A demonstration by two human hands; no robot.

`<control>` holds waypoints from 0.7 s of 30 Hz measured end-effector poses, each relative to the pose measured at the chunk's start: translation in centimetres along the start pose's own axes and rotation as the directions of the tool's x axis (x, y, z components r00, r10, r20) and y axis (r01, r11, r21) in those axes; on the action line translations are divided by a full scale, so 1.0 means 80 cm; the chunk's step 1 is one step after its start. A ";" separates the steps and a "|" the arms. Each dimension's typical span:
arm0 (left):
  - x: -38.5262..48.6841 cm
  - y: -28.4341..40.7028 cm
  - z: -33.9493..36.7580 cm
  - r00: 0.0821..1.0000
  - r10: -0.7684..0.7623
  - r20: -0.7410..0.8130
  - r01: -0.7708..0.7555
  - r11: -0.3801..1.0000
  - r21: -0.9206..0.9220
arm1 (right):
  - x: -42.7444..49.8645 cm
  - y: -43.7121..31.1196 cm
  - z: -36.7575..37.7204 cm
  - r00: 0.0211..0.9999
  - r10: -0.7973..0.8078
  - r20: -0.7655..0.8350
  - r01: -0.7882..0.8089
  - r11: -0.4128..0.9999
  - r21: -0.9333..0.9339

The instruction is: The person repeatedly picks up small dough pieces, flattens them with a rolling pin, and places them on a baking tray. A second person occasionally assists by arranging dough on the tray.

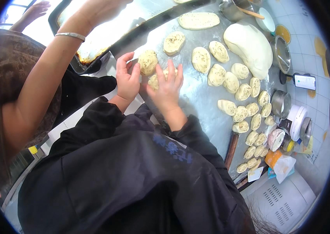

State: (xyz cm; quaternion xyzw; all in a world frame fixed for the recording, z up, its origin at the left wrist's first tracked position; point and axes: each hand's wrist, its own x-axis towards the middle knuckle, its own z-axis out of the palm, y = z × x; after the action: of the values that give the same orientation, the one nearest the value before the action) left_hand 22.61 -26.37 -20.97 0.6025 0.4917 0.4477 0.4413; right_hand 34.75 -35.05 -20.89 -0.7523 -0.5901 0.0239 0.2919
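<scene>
My left hand curves round the left side of a coiled dough round flecked with brown and green, near the table's corner. My right hand lies over a second dough round, fingers spread, partly hiding it; its fingertips are close to the first round. Both rounds rest on the metal worktop. Beyond my hands lie another dough round and a flattened oval dough piece. Several smaller dough rolls are spread to the right, beside a large smooth dough mass.
At the left, a co-worker's arm with a bracelet reaches above a dark-rimmed baking pan. A wooden rolling pin lies at the near edge. Metal bowls, a phone on a holder and a white tub line the tiled wall.
</scene>
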 end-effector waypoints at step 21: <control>-0.159 0.077 0.157 0.232 0.336 0.913 -0.402 0.887 -0.225 | -0.227 0.172 -0.268 0.970 0.103 0.219 -0.167 0.939 0.299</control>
State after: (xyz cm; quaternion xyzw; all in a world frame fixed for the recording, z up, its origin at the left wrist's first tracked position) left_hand 34.58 -40.86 -18.96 0.8576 0.0038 0.0957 0.5053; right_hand 49.45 -62.05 -15.18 -0.7287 -0.5516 0.2134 0.3451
